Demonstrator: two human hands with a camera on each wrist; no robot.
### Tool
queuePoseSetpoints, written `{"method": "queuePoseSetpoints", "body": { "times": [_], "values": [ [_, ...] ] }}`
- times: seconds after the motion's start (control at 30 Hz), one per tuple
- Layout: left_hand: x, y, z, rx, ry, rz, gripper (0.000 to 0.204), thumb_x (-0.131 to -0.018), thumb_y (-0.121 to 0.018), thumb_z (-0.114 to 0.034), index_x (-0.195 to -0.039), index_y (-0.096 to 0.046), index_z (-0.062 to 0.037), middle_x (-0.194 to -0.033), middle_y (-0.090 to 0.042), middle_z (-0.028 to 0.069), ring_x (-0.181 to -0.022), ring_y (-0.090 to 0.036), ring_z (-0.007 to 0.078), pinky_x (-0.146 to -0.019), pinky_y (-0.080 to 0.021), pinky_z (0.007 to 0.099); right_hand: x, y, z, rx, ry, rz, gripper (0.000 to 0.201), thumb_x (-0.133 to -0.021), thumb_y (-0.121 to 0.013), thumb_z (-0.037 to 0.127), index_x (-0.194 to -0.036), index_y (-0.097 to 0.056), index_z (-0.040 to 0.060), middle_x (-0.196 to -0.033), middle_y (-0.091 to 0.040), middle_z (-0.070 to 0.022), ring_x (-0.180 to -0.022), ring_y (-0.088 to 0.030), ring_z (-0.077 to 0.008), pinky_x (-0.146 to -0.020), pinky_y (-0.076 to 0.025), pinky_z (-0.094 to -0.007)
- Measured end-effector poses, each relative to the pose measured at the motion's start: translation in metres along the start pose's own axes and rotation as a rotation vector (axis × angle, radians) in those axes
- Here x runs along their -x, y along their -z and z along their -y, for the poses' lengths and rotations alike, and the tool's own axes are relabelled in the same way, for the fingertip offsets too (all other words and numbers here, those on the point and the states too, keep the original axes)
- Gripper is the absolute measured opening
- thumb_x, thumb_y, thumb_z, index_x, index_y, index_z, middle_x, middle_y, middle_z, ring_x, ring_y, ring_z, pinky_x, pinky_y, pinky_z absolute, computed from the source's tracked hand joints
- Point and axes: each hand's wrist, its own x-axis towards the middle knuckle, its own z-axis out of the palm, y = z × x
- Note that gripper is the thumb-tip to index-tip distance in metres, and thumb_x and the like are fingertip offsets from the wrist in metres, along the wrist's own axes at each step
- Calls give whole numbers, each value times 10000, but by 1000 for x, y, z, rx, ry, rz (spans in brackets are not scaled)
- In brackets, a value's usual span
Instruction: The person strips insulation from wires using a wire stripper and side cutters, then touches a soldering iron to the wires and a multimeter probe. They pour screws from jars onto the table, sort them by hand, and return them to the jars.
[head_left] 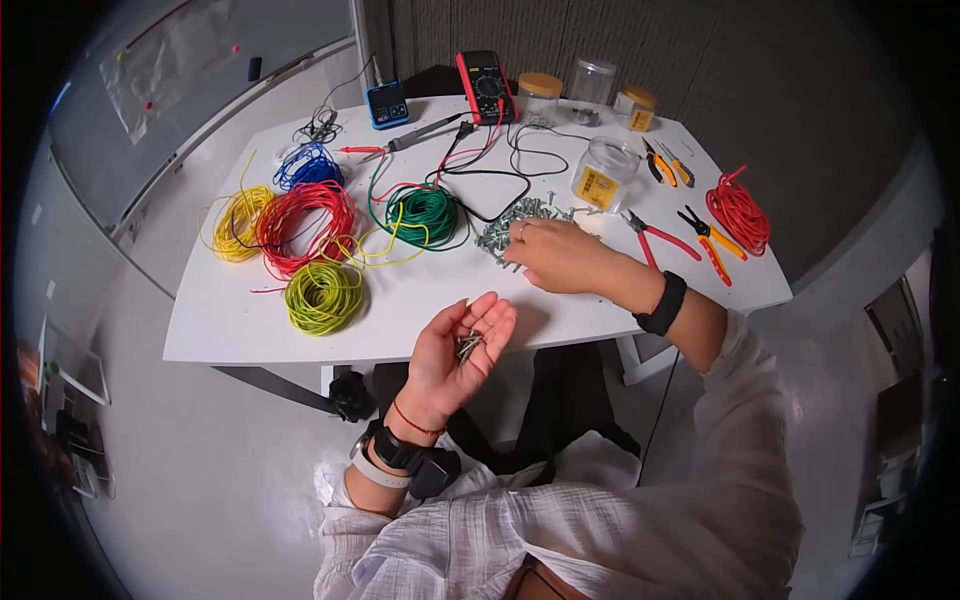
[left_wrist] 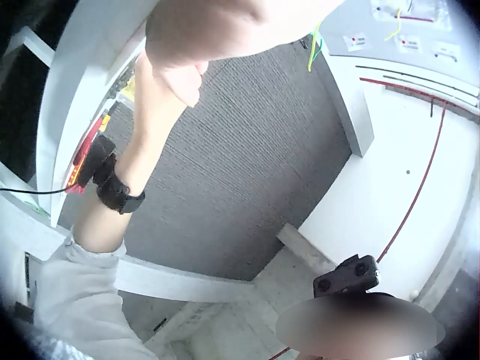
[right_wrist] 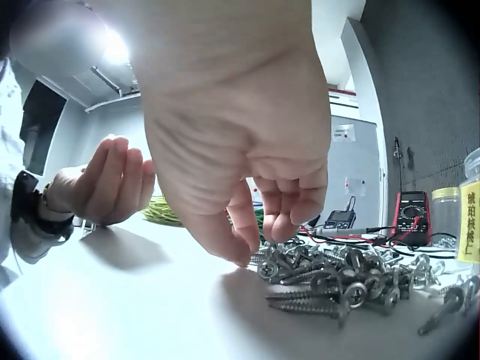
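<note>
The screw pile (head_left: 522,212), axes jumbled, lies on the bench (head_left: 420,290) just below the nearer right hand (head_left: 568,258), fingers bunched narrow, pinch unclear; the left hand (head_left: 443,358) cups loose screws (head_left: 467,346).

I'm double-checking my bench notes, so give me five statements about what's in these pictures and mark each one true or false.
1. The left hand holds screws in its cupped palm. True.
2. The right hand is at the screw pile. True.
3. Of the wire coils, the blue one lies nearest the person. False: the yellow-green coil lies nearest.
4. In the head view, the multimeter stands to the right of the blue-cased device. True.
5. The person's right wrist is bare. False: a black band goes round it.
</note>
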Motion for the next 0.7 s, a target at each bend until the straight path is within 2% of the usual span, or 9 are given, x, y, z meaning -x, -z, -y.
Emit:
{"method": "queuePoseSetpoints", "body": {
  "times": [0.1, 0.2, 0.4, 0.47, 0.5, 0.57, 0.63, 0.7],
  "values": [
    [1, -3, 1, -61, -23, -20, 282, -904, -404, -137, -1045, -506, 85, -1003, -553, 200, -986, -546, 294, -915, -452, 365, -4, -6, -1, 126, 8, 26, 192, -666, -595, 35, -856, -576, 20, -899, -545, -118, -915, -533, -283, -775, -452, -356],
    [0, 1, -1, -22, -8, 1, 308, -910, -371, -154, -1045, -501, 90, -1006, -566, 210, -1005, -543, 322, -929, -436, 388, -7, -7, -3, 150, 20, 26, 148, -659, -580, 23, -806, -566, 8, -875, -554, -124, -903, -539, -283, -772, -454, -356],
    [-3, -1, -1, -69, -18, -27, 290, -901, -397, -133, -1058, -486, 94, -1018, -540, 205, -1013, -530, 303, -937, -433, 370, -13, -1, -7, 223, 83, 70, 83, -658, -575, 36, -739, -561, 20, -803, -566, -105, -842, -560, -268, -731, -463, -352],
    [-5, -4, -1, -87, -34, -60, 293, -900, -393, -129, -1066, -475, 99, -1040, -527, 212, -1037, -513, 312, -952, -419, 375, -14, 10, -5, -67, -127, 16, 106, -659, -582, 47, -762, -569, 26, -793, -569, -92, -782, -573, -245, -680, -469, -338],
    [-6, -6, 0, -104, -50, -96, 298, -899, -389, -125, -1073, -464, 105, -1062, -514, 220, -1062, -496, 320, -967, -406, 380, -15, 17, -4, -67, -122, 17, 106, -659, -582, 47, -762, -569, 26, -793, -569, -92, -782, -573, -245, -680, -469, -338],
    [-10, -13, 2, -106, -58, -117, 302, -900, -383, -127, -1076, -456, 108, -1078, -503, 226, -1080, -480, 328, -978, -395, 384, -15, 32, 0, -268, -187, -89, 131, -661, -593, 61, -786, -571, 33, -787, -568, -82, -727, -575, -225, -638, -468, -323],
    [-14, -16, 2, -111, -60, -137, 307, -901, -378, -129, -1079, -449, 111, -1094, -492, 232, -1098, -465, 336, -989, -384, 388, -15, 43, 11, -290, -169, -118, 144, -667, -614, 77, -796, -571, 28, -774, -567, -80, -703, -572, -217, -625, -469, -308],
    [-19, -13, 1, -103, -25, -86, 306, -906, -367, -132, -1073, -451, 111, -1086, -501, 231, -1082, -478, 331, -981, -390, 396, -14, 48, 29, -400, 0, -81, 147, -670, -620, 86, -798, -573, 30, -772, -568, -89, -706, -577, -228, -633, -469, -316]
  ]
}}
